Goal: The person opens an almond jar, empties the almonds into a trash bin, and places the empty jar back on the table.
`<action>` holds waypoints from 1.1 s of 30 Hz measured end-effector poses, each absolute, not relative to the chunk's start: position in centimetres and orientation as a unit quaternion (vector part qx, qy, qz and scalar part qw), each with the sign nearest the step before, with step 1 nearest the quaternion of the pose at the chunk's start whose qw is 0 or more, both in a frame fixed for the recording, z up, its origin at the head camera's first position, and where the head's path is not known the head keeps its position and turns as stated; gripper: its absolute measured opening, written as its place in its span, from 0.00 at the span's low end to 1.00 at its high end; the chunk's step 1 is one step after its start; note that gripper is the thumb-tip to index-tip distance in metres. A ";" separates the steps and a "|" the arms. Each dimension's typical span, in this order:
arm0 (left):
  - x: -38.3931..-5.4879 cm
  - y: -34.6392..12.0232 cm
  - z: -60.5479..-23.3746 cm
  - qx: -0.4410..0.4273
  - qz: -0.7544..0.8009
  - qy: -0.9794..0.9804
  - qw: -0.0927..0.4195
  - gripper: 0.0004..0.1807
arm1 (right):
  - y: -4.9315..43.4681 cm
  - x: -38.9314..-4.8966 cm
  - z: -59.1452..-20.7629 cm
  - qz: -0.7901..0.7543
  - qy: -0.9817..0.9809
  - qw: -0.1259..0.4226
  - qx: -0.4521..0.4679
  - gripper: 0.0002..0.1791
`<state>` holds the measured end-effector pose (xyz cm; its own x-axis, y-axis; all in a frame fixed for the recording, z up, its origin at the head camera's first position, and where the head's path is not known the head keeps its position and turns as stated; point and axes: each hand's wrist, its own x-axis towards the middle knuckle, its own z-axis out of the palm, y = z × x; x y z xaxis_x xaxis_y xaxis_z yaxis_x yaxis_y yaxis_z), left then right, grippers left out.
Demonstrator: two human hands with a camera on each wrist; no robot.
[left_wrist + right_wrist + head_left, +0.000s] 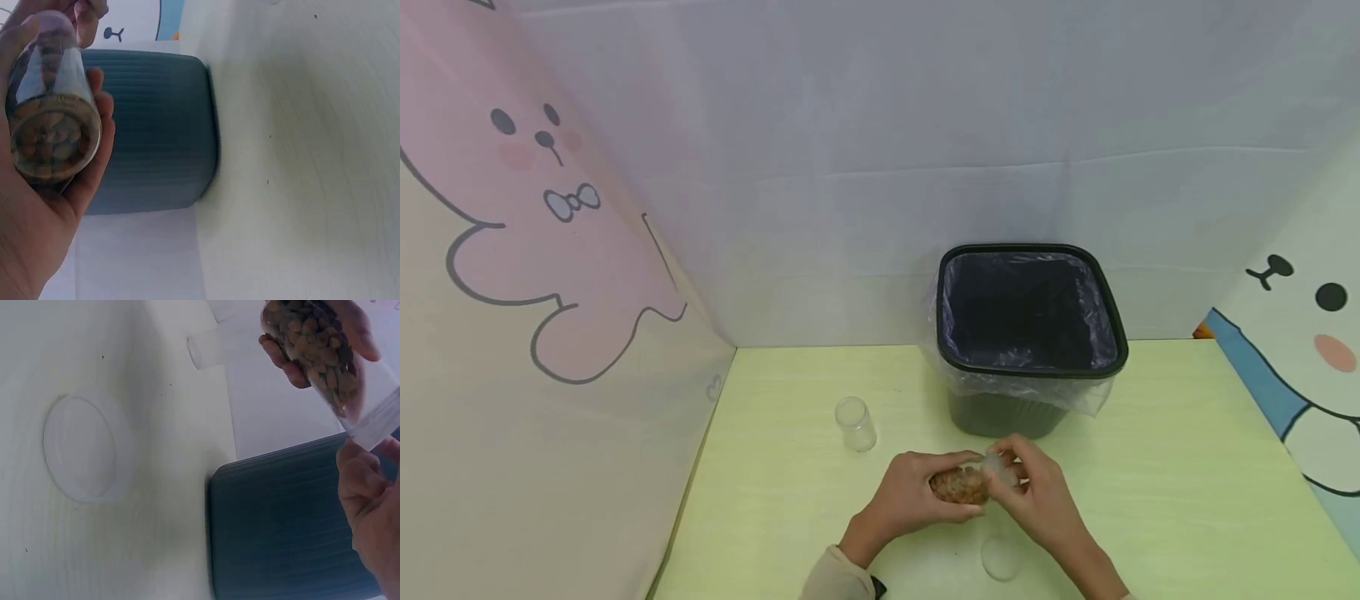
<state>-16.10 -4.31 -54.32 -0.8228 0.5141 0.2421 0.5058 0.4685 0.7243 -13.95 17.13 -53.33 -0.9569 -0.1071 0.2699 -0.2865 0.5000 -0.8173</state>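
Tilted in my left hand (913,492) is a clear jar (312,350) of brown, nut-like pieces, with fingers and thumb wrapped round its sides. Its round base (53,147) faces the left wrist camera. The mouth end points toward my right hand (1037,500), whose fingers and thumb pinch a translucent lid (1000,472) there. In the right wrist view the lid (380,422) sits at the jar's mouth, above the right fingertips. On the table below the hands lies a clear round lid (1002,558).
A grey bin (1000,414) with a black rim and a clear plastic liner stands just beyond the hands, near the back wall. To the left, a clear jar (855,425) with nothing visible inside stands on the pale table (775,500). Printed cloth hangs on both sides.
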 end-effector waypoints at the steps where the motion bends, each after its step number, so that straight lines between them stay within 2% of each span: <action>1: -16.0 -4.2 -54.4 0.307 0.398 0.864 -0.030 0.32 | 17.1 -14.0 -53.3 0.482 -0.864 0.096 0.108 0.11; 6: -15.9 -3.7 -54.9 0.342 0.290 0.874 -0.190 0.33 | 16.7 -14.1 -53.3 0.476 -0.871 0.097 0.067 0.02; 8: -15.9 -3.4 -55.0 0.350 0.248 0.870 -0.243 0.34 | 16.6 -14.1 -53.3 0.477 -0.873 0.089 0.044 0.04; 12: -15.7 -3.0 -55.1 0.353 0.189 0.861 -0.313 0.35 | 16.5 -14.0 -53.4 0.484 -0.873 0.058 -0.003 0.08; 15: -15.5 -2.8 -55.3 0.347 0.168 0.857 -0.341 0.35 | 16.4 -13.9 -53.5 0.491 -0.870 0.036 -0.026 0.11; 21: -15.2 -2.5 -55.7 0.336 0.182 0.857 -0.346 0.36 | 15.8 -13.9 -53.8 0.506 -0.860 0.042 -0.051 0.14; 27: -14.8 -2.4 -56.1 0.329 0.292 0.850 -0.290 0.37 | 15.1 -13.9 -54.2 0.530 -0.841 0.093 -0.055 0.13; 33: -14.4 -2.1 -56.0 0.320 0.381 0.838 -0.226 0.35 | 15.2 -13.7 -54.3 0.547 -0.823 0.151 0.002 0.13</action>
<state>-14.37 -2.10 -56.02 -0.6935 0.3632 0.6222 0.7077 0.5052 0.4939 -13.67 15.21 -54.27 -0.9544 0.1614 0.2510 -0.1689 0.4013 -0.9002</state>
